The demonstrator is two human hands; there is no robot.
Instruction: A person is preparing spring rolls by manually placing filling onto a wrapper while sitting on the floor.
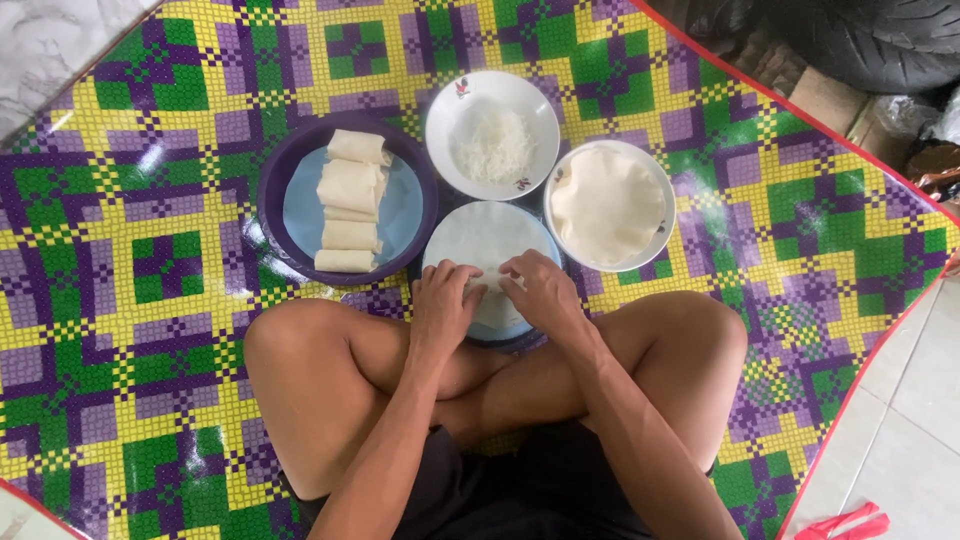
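Both hands rest side by side on a thin white wrapper sheet [487, 240] spread over a blue plate [520, 325] directly in front of the crossed legs. The left hand [445, 300] and right hand [540, 290] have their fingers curled down, pinching the near edge of the sheet between them, as if folding it over. The sheet looks very light, limp and easily torn, so the near edge and corners seem the safest places to grip, with a gentle touch. Just left sits a purple plate [275, 215] with finished rolls [350, 205]; behind are a white bowl of shredded filling [493, 140] and a white bowl of stacked wrappers [608, 205], touching closely. The patterned mat [130, 250] leaves open room at both sides.
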